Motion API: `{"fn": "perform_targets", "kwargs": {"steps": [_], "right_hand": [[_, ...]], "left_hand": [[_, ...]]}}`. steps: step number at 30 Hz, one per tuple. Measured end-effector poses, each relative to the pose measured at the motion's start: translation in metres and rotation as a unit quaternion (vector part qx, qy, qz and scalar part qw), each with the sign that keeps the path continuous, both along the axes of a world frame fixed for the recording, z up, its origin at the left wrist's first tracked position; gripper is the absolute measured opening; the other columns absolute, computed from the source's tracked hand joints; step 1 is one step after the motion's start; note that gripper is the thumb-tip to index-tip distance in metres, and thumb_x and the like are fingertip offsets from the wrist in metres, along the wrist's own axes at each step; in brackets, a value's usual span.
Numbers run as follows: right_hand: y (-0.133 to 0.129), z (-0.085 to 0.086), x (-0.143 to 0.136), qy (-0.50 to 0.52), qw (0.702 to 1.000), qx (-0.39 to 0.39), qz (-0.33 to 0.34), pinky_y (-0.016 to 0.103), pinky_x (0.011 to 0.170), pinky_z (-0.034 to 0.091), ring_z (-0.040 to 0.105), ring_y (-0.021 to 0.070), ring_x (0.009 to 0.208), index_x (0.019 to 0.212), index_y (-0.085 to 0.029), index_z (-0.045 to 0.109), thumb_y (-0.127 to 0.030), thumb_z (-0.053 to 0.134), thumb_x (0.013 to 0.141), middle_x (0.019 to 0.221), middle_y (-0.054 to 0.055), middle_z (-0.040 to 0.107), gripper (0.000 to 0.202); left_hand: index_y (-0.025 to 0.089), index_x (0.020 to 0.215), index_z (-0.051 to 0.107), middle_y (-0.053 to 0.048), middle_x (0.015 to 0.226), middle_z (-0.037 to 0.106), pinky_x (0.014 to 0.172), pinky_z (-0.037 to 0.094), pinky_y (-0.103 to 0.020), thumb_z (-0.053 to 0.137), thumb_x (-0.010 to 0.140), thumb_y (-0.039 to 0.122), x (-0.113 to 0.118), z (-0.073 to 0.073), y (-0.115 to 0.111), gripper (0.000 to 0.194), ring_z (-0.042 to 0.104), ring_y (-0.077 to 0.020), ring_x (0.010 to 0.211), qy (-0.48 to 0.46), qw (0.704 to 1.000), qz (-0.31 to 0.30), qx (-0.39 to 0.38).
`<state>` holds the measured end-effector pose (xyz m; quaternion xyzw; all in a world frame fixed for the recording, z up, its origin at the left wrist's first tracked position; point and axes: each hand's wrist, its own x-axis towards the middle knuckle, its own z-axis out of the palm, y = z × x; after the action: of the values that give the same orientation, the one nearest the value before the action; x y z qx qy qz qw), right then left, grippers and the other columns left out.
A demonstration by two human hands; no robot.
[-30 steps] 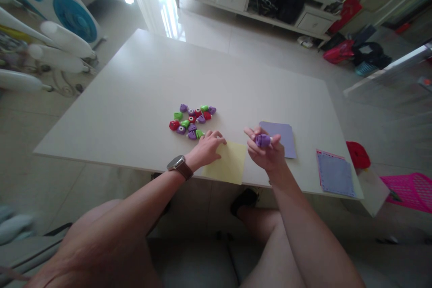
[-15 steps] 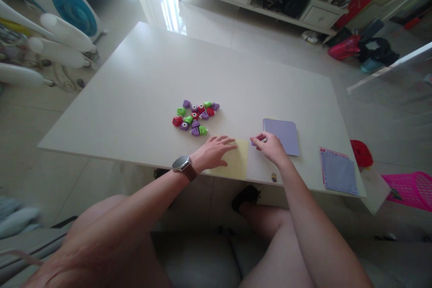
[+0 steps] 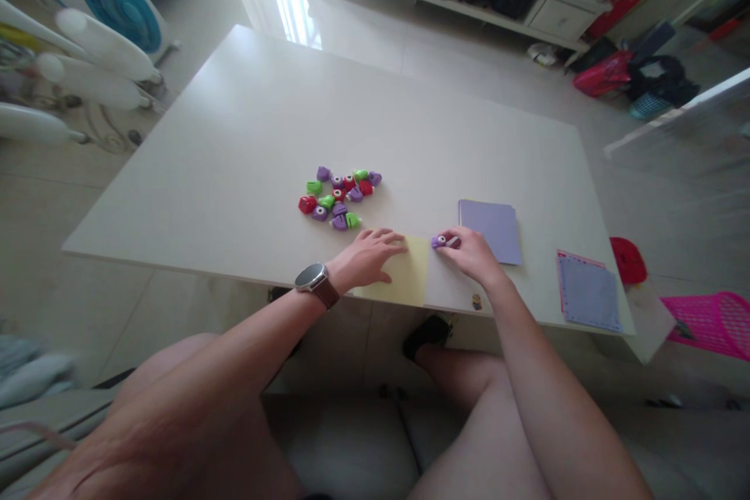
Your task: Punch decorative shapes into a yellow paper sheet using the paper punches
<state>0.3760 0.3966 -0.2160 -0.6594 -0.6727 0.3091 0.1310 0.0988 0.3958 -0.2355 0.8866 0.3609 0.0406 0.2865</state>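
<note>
Right hand (image 3: 472,254): grip narrow, pinched round a small purple piece (image 3: 436,242) just beside the right edge of a yellow sheet (image 3: 414,272); whether it touches the tabletop (image 3: 410,133), can't tell. Left hand (image 3: 368,258) spread over the sheet, grip wide, nothing held. Piece looks hard plastic: likely light, stiff, slightly slippery, sturdy. Best taken by its sides, thumb against fingertips. Near the left hand, a cluster of similar pieces (image 3: 340,209).
</note>
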Motion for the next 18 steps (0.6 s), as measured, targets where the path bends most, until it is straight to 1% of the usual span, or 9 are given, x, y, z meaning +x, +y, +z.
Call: {"fn": "perform_targets", "kwargs": {"steps": [4,6,9,11,12,15,18], "right_hand": [[0.003,-0.005,0.007,0.081,0.995,-0.049,-0.031,0.035,0.079,0.052,0.068,0.021,0.078,0.093,-0.02,0.079,-0.029,0.074,0.08,0.094,0.008,0.08,0.017],[0.005,-0.006,0.009,0.14,0.987,-0.076,-0.036,0.036,0.079,0.053,0.068,0.0211,0.078,0.092,-0.019,0.078,-0.037,0.078,0.077,0.092,0.008,0.079,0.024],[0.005,-0.002,0.008,0.212,0.97,-0.11,-0.049,0.037,0.082,0.054,0.068,0.0212,0.08,0.092,-0.018,0.078,-0.047,0.084,0.072,0.09,0.008,0.078,0.036],[0.005,0.003,0.005,0.241,0.961,-0.123,-0.054,0.038,0.084,0.055,0.069,0.0209,0.082,0.094,-0.018,0.078,-0.05,0.087,0.069,0.09,0.008,0.077,0.041],[0.005,0.006,0.003,0.252,0.958,-0.128,-0.054,0.038,0.085,0.055,0.069,0.0207,0.082,0.094,-0.018,0.078,-0.05,0.088,0.068,0.091,0.008,0.077,0.043],[0.004,0.014,-0.002,0.28,0.949,-0.136,-0.045,0.038,0.086,0.054,0.068,0.0204,0.084,0.096,-0.019,0.079,-0.05,0.092,0.065,0.094,0.008,0.078,0.046],[0.003,0.019,-0.005,0.306,0.94,-0.143,-0.04,0.039,0.088,0.054,0.068,0.0206,0.087,0.098,-0.019,0.079,-0.047,0.094,0.064,0.097,0.007,0.078,0.046]], "left_hand": [[0.034,0.145,0.058,-0.006,0.159,0.052,0.117,0.031,-0.048,0.086,0.081,0.031,0.0,0.001,0.0,0.07,0.04,-0.032,0.147,-0.007,1.0,0.0,0.007],[0.032,0.143,0.059,-0.008,0.156,0.053,0.114,0.032,-0.049,0.085,0.082,0.033,0.0,0.003,0.0,0.066,0.043,-0.0327,0.143,-0.01,1.0,0.005,0.012],[0.028,0.137,0.062,-0.011,0.149,0.056,0.109,0.036,-0.05,0.076,0.091,0.033,0.002,0.006,0.0,0.049,0.049,-0.0323,0.134,-0.007,0.999,0.033,0.017],[0.026,0.133,0.063,-0.012,0.143,0.058,0.105,0.039,-0.05,0.069,0.095,0.028,0.005,0.007,0.0,0.039,0.051,-0.0317,0.129,0.002,0.998,0.058,0.022],[0.025,0.131,0.063,-0.013,0.14,0.058,0.103,0.04,-0.049,0.067,0.095,0.025,0.007,0.007,-0.001,0.037,0.051,-0.0317,0.127,0.008,0.997,0.07,0.024],[0.024,0.129,0.061,-0.013,0.135,0.057,0.099,0.043,-0.047,0.067,0.092,0.019,0.011,0.004,-0.002,0.038,0.052,-0.0319,0.123,0.023,0.994,0.107,0.014],[0.022,0.132,0.058,-0.014,0.128,0.056,0.097,0.044,-0.046,0.07,0.089,0.019,0.012,0.001,-0.002,0.045,0.057,-0.0312,0.116,0.026,0.989,0.143,-0.016]]}}
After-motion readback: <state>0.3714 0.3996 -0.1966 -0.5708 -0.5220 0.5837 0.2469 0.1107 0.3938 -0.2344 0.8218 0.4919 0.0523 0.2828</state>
